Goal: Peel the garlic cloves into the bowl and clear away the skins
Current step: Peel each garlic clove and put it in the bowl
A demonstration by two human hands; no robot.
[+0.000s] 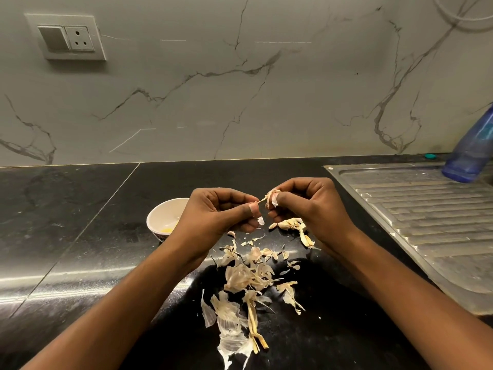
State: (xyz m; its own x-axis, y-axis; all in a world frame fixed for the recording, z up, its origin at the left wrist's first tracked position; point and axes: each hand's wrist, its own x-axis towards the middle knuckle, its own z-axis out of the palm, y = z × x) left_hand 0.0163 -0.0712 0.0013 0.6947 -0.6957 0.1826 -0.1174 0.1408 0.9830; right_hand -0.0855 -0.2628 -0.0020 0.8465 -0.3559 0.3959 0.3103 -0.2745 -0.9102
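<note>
up and left of the bowl (pixel 166 217), a white switch and socket plate (pixel 72 37) sits on the veined, marble-look wall. the bowl is small, round and white, with a dark pattern low on its outer wall. it stands on the black, glossy stone bench (pixel 80 222). something pale yellow lies at its bottom, too little in view to name.

just right of the bowl, the left hand (pixel 218 212) has its fingers curled in, thumb and forefinger pinching a thin strip of skin drawn off the garlic clove (pixel 272 200). a little further right of the bowl, the right hand (pixel 306 206) pinches that clove between thumb and fingertips, above the bench. papery skin wraps much of the clove.

this looks like mid-peel on one clove. the next move probably calls for a firm hold from the right hand while the left tears the strip clear, then a short carry leftward to drop the bare clove in the bowl.

right of the bowl and nearer the person lie the skins (pixel 248 273): dry, cream, half-translucent flakes, curled shells and stiff, straw-like stems, none yet cleared. right of the bowl, beneath the right hand, a small cluster (pixel 290 224) looks like cloves not yet peeled.

far right of the bowl is a ribbed steel drainboard (pixel 426 222), dull and scuffed, with a blue see-through plastic bottle (pixel 472 153) on its far end.
</note>
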